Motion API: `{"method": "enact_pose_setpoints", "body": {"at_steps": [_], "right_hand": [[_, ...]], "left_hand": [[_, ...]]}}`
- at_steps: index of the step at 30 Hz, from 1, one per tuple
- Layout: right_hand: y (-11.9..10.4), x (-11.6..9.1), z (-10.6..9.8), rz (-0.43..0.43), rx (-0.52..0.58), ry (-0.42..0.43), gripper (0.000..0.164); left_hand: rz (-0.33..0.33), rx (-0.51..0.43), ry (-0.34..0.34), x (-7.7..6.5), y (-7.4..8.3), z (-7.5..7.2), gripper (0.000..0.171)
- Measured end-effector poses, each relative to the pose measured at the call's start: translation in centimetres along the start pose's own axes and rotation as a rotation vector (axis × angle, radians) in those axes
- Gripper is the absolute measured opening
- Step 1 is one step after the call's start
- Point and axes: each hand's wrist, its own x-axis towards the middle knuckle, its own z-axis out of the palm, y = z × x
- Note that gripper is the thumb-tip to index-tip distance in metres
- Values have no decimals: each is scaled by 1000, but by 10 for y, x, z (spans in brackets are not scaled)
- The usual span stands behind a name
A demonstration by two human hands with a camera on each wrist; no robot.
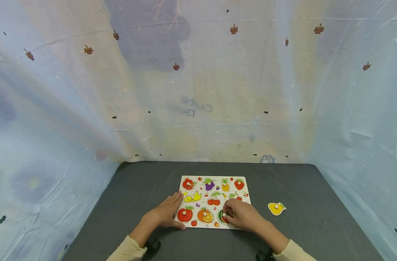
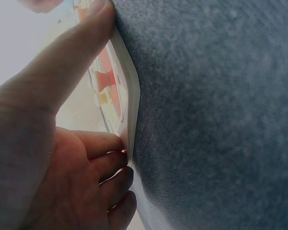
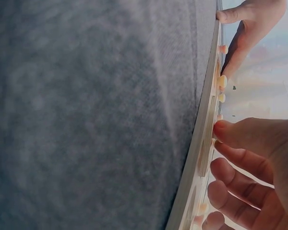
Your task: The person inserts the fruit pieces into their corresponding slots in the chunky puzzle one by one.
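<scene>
A white wooden fruit puzzle board (image 1: 203, 203) lies flat on the table, its pieces fitted with small round knobs. My right hand (image 1: 244, 215) pinches the knob of the watermelon piece (image 1: 220, 218) between thumb and index finger, at the board's front right; the hand hides part of that piece. In the right wrist view, the thumb (image 3: 235, 132) and index finger meet close over the board while the other fingers curl loosely. My left hand (image 1: 167, 211) rests along the board's left edge, fingers extended. In the left wrist view its thumb (image 2: 67, 60) lies at the front edge.
A yellow pear piece (image 1: 276, 208) lies on the dark grey table (image 1: 283, 188), right of the board. Red apple (image 1: 182, 218), orange (image 1: 203, 211), banana (image 1: 196, 197) and several other fruit pieces sit in the board. A patterned curtain (image 1: 198, 90) surrounds the table's back and sides.
</scene>
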Motion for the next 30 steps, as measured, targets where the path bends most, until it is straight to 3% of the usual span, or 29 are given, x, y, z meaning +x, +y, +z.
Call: {"method": "enact_pose_setpoints", "body": {"at_steps": [8,30], "right_hand": [[0,1,0,13,-7,-6,20],[0,-1,-1,48,-6,-17,19]], "left_hand": [[-24,-31,-18,-4,11,-11,122],[-42,-33,-22,-7,15,-12,122]]}}
